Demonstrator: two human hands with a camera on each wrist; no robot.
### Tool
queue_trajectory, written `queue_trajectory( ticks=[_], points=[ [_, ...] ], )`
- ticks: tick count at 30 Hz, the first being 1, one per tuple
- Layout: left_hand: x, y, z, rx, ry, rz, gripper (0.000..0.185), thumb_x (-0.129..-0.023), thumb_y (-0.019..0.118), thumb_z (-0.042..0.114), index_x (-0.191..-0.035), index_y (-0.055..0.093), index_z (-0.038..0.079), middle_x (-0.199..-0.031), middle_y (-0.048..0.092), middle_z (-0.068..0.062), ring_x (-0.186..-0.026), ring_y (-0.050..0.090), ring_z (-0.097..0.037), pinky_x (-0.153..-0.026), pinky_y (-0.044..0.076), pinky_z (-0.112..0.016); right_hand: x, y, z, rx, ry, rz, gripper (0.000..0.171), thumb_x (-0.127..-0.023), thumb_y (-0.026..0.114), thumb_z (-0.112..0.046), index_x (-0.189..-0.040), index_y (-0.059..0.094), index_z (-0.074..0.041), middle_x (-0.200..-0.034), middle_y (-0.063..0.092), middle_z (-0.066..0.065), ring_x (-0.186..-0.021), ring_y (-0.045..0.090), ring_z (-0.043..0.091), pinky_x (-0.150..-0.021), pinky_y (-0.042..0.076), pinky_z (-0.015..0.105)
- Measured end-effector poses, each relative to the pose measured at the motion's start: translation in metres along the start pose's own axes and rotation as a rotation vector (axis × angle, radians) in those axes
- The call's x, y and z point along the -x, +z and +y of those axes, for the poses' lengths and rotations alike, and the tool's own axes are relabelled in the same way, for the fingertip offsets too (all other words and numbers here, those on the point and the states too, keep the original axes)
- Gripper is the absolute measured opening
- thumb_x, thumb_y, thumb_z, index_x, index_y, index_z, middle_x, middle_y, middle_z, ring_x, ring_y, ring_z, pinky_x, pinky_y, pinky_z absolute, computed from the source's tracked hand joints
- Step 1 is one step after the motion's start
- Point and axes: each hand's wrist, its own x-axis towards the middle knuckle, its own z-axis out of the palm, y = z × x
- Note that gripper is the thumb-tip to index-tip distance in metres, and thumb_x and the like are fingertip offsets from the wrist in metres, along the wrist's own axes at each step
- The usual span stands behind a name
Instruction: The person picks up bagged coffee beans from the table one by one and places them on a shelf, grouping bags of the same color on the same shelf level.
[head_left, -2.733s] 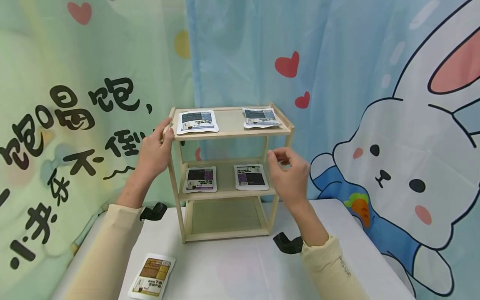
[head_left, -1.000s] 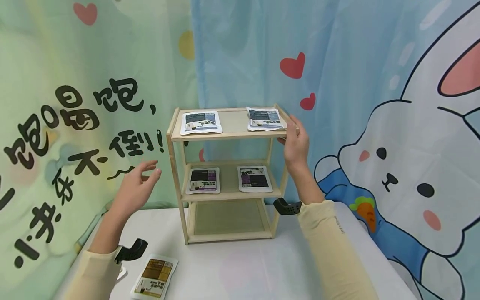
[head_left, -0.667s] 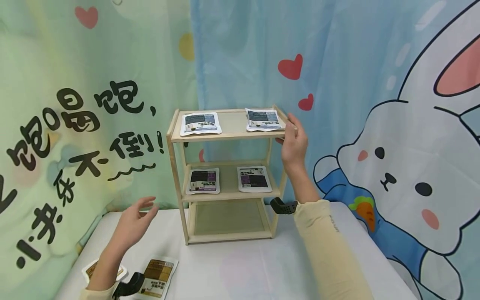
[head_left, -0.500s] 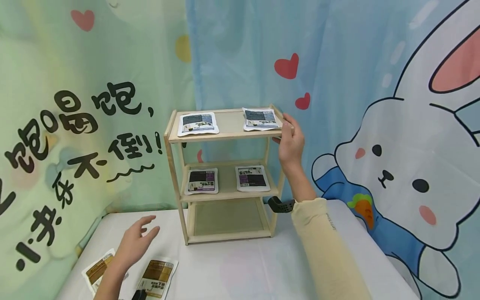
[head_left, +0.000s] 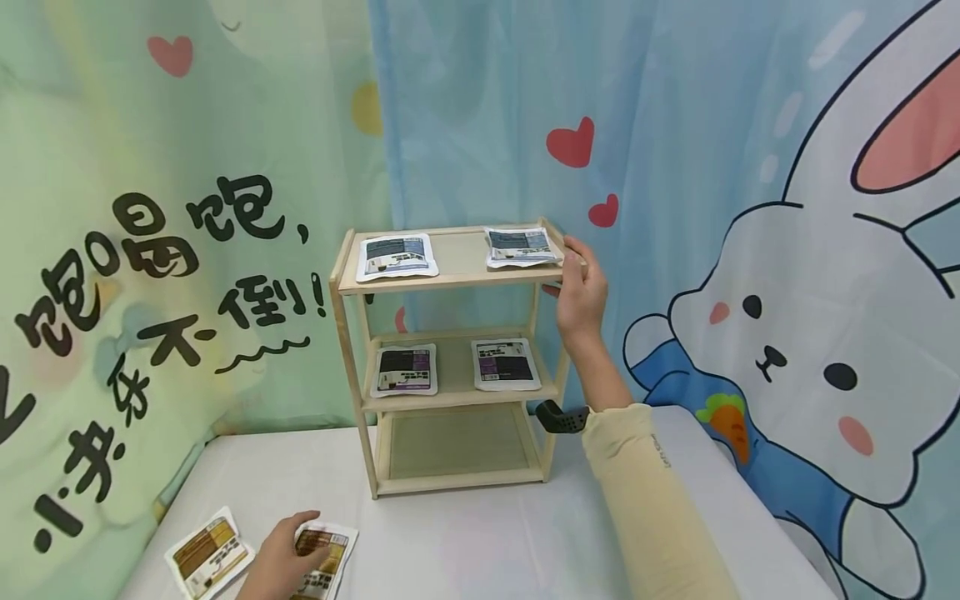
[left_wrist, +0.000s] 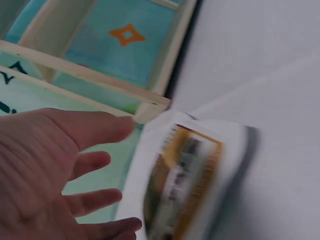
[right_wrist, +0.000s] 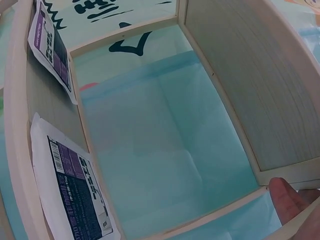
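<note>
A person's left hand (head_left: 279,557) lies low on a white table (head_left: 480,533), fingers spread and relaxed, fingertips touching a brown-and-white packet (head_left: 322,560) — it is not gripping it. A second brown packet (head_left: 208,551) lies just beside it, to the left. The right hand (head_left: 579,287) reaches up and grips the right front corner of a 3-tier wooden shelf (head_left: 450,358), fingers curled round the top edge. The top tier carries 2 blue-grey packets (head_left: 396,254), the middle tier 2 dark purple packets (head_left: 405,369), the bottom tier none. Behind hangs a pastel cartoon curtain (head_left: 787,250) — a white rabbit, red hearts, black lettering.
</note>
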Motion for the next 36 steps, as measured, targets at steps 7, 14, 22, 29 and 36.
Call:
queue_trajectory(
  ticks=[7,14,22,29,36],
  points=[
    [0.011,0.015,-0.013,-0.231,-0.069,0.053,0.091,-0.070,0.085,0.045,-0.133,0.048,-0.008,-0.119,0.048,-0.038,-0.099,0.050,-0.058,-0.078,0.045,-0.063,0.001,-0.001,0.001,-0.018,-0.008,-0.001,0.048,-0.103,0.038,-0.030,-0.140,0.049,-0.001,-0.130,0.053,0.020,-0.105,0.058,0.032,-0.073,0.054,0.028],
    [0.012,0.015,-0.012,-0.175,-0.090,0.140,0.079,-0.064,0.089,0.042,-0.120,0.059,-0.005,-0.097,0.060,-0.022,-0.085,0.059,-0.038,-0.076,0.048,-0.054,0.001,-0.001,0.000,-0.043,-0.009,-0.002,0.046,-0.103,0.038,-0.030,-0.139,0.051,-0.004,-0.124,0.054,0.021,-0.099,0.060,0.034,-0.067,0.053,0.024],
    [0.008,0.027,-0.010,0.036,-0.105,0.196,0.057,-0.062,0.091,0.036,-0.106,0.071,0.006,-0.099,0.068,-0.015,-0.085,0.063,-0.031,-0.077,0.048,-0.050,-0.002,-0.002,0.001,-0.046,-0.006,-0.011,0.044,-0.104,0.037,-0.025,-0.140,0.051,-0.005,-0.125,0.054,0.025,-0.099,0.060,0.037,-0.066,0.055,0.029],
    [0.003,0.033,0.006,0.135,-0.049,0.251,0.057,-0.062,0.092,0.032,-0.108,0.071,0.006,-0.109,0.067,-0.019,-0.099,0.061,-0.038,-0.084,0.046,-0.053,-0.003,0.000,0.000,-0.032,0.014,-0.010,0.044,-0.104,0.037,-0.029,-0.139,0.052,-0.007,-0.124,0.054,0.023,-0.098,0.062,0.037,-0.066,0.054,0.024],
    [-0.003,0.049,0.026,0.227,0.038,0.231,0.052,-0.063,0.091,0.025,-0.108,0.071,0.009,-0.111,0.067,-0.013,-0.102,0.060,-0.034,-0.087,0.045,-0.052,0.000,0.000,0.002,-0.010,-0.004,0.004,0.044,-0.103,0.037,-0.031,-0.137,0.053,-0.007,-0.122,0.054,0.022,-0.094,0.063,0.037,-0.063,0.053,0.022]
  ],
)
